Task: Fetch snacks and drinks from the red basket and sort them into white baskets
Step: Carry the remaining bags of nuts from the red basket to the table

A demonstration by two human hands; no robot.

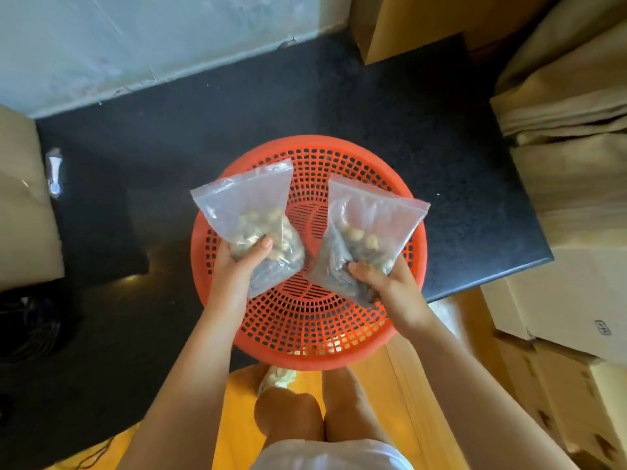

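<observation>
Above the red basket (307,354), both hands grip snack bags: left hand (237,266); right hand (390,283).

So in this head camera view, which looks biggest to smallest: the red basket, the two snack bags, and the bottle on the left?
1. Red basket
2. Left-hand bag and right-hand bag: look alike, no ranking
3. Bottle, though it lies farther away

Both arms reach forward, left grip (242,262) and right grip (383,276) each curled closed, thumbs uppermost.
</observation>
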